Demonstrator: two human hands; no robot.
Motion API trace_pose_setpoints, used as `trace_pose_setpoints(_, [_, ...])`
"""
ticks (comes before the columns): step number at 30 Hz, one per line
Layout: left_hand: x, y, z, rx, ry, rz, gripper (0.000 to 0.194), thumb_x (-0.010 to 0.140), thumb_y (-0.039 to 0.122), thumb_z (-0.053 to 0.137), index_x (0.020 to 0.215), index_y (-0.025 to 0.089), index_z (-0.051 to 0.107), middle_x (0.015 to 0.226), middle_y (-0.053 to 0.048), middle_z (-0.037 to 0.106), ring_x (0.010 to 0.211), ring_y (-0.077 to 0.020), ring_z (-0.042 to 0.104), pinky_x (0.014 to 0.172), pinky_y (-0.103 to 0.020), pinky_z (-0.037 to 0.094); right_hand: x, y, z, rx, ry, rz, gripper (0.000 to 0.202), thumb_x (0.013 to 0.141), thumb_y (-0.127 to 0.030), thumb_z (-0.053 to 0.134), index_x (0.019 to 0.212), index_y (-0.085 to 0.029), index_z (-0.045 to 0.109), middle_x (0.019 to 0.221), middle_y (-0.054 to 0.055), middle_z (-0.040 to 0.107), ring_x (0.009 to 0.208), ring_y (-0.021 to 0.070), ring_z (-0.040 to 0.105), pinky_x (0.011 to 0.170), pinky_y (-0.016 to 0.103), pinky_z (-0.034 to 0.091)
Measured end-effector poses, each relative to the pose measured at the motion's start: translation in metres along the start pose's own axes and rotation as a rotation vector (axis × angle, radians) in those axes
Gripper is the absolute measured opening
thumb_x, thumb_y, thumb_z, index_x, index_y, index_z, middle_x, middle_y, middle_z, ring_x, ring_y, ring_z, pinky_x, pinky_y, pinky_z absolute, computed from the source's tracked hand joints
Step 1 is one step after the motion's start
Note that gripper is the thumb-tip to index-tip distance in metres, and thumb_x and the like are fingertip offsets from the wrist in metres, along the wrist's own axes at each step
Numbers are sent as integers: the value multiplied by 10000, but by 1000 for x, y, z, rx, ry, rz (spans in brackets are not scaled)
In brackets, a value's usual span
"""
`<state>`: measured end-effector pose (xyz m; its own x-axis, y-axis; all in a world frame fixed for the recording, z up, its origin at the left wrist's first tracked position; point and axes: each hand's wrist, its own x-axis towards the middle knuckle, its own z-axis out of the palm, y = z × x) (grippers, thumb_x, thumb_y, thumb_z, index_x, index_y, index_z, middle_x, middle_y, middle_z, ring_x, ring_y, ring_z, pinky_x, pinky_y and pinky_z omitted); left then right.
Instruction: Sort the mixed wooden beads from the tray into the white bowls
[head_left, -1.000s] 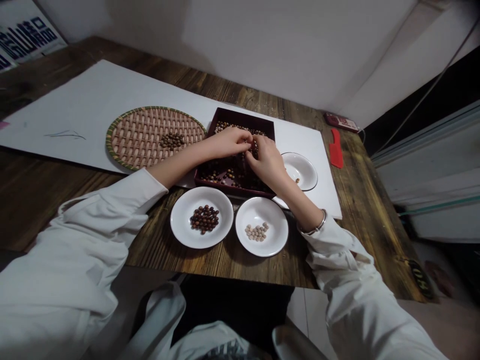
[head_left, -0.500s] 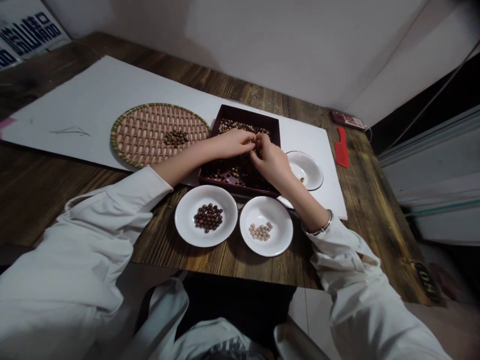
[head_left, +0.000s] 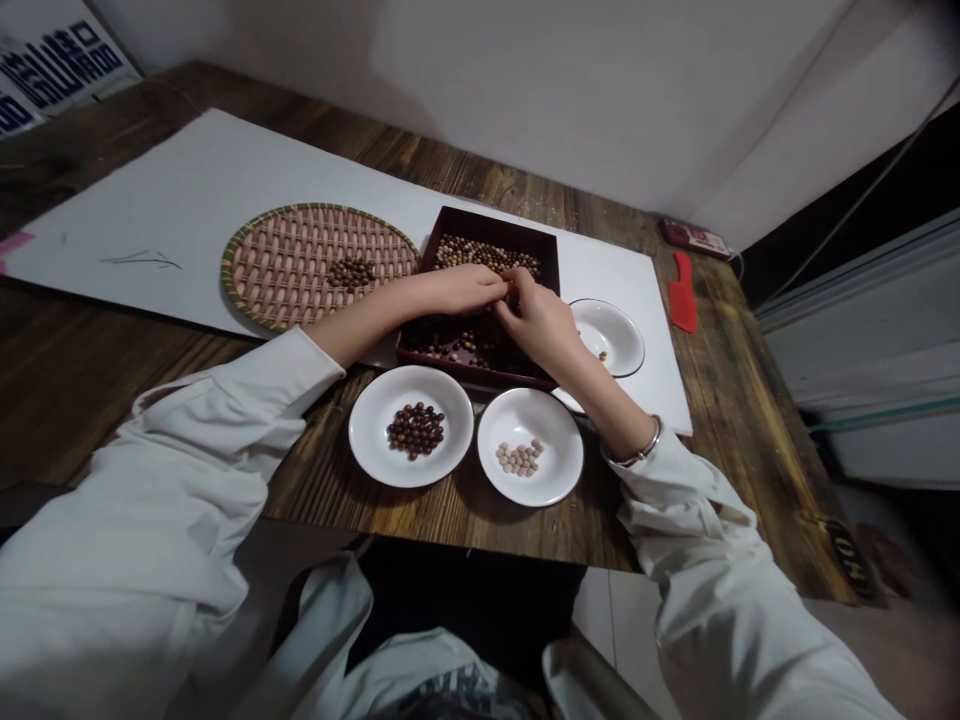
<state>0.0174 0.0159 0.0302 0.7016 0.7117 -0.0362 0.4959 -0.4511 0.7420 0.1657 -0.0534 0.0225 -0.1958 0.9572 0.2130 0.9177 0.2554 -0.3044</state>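
Over a dark red box [head_left: 480,376] of mixed beads [head_left: 487,253], my left hand [head_left: 471,289] meets my right hand [head_left: 546,318] at the fingertips. The left hand's fingers are closed and point right. On the right hand, thumb and forefinger are bent together in a pinch. Whatever lies between the fingertips is too small or hidden to make out. Below the box, one white dish [head_left: 367,425] holds dark brown beads [head_left: 416,430], and another white dish [head_left: 564,455] holds pale beads [head_left: 520,458].
A woven oval tray [head_left: 274,260] with a small heap of brownish beads [head_left: 351,272] lies left of the box. Right of it are a white dish [head_left: 621,335] with a few beads, partly behind my right arm, a red comb [head_left: 682,292] and a red phone-like object [head_left: 696,239].
My left hand's fingers have drawn flatter and closer together, and the right fingertips have dipped slightly. Both hands stay over the box. The dishes and tray look the same.
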Motion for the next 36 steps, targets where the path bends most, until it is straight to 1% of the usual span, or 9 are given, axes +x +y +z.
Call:
trace_pose_setpoints(2, [-2,2,-1,-158,-75,-111,372,919,347,435,585,185,428,497,26,366,419,-88,324,461,-236,276,1,4,4,42,36,-30,300,927,-333,491,1189,-188,480,1099,138,682,1038,316,632,883,479,500])
trace_pose_setpoints(5, [-6,5,-2,-323,-165,-208,422,938,456,424,611,189,409,477,28,344,381,-80,281,413,-229,241,2,11,9,124,85,-80,343,906,-353,549,1193,-199,442,1106,124,655,1042,296,620,875,464,503])
trace_pose_setpoints(12, [-10,3,-4,-452,-296,-181,519,926,578,423,600,175,440,449,11,353,360,-63,223,389,-235,178,4,17,14,152,123,-115,242,899,-324,558,1078,-207,446,1054,106,604,1034,279,594,870,452,496])
trace_pose_setpoints(17, [-4,-4,-3,-460,-379,-201,573,902,637,414,572,170,450,442,-8,380,367,-71,237,388,-241,174,6,15,13,126,130,-104,98,932,-281,478,985,-201,460,1027,112,587,1010,275,584,871,456,486])
trace_pose_setpoints(21, [-1,-7,-1,-467,-381,-213,473,943,486,379,591,176,438,461,-5,376,385,-79,252,400,-237,184,5,10,10,84,109,-98,49,920,-248,466,905,-201,475,1012,119,586,990,278,579,860,445,481])
trace_pose_setpoints(26, [-4,0,0,-589,-323,-216,246,840,242,491,614,172,423,519,14,373,392,-58,249,408,-217,156,3,8,8,73,99,-101,34,864,-221,505,889,-207,487,1005,117,598,991,282,571,861,435,478])
trace_pose_setpoints(30, [-5,3,-1,-712,-325,-206,181,784,129,481,612,159,430,540,16,378,389,-37,247,415,-187,179,4,10,8,100,114,-58,105,827,-158,449,910,-210,488,999,116,613,970,283,575,847,445,480])
trace_pose_setpoints(34, [-2,-1,-1,-723,-327,-225,137,710,37,478,674,166,444,540,32,392,376,-32,246,402,-164,177,4,10,6,120,103,-36,146,807,-158,441,932,-207,497,993,116,632,969,281,580,847,438,480])
trace_pose_setpoints(36, [-2,-2,-1,-721,-316,-219,158,736,20,458,744,178,444,556,41,409,378,-37,260,398,-154,201,4,9,5,123,87,-27,157,807,-164,442,947,-202,501,1011,124,638,980,283,582,852,436,479])
